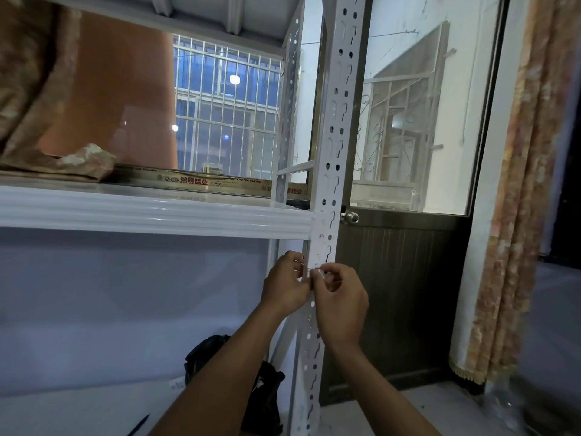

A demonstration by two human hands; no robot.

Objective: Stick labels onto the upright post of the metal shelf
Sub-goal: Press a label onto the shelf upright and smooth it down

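Note:
The white perforated upright post of the metal shelf runs from top to bottom in the middle of the view. Both hands meet on it just below the white shelf beam. My left hand and my right hand have curled fingers that pinch a small white label with a thin red edge against the post's front face. Most of the label is hidden by my fingertips. Another white label seems stuck on the post at beam height.
A brown door with a round knob and a glass pane stands right behind the post. A patterned curtain hangs at the right. A black bag lies on the floor under the shelf. Folded cloth and a long box rest on the shelf.

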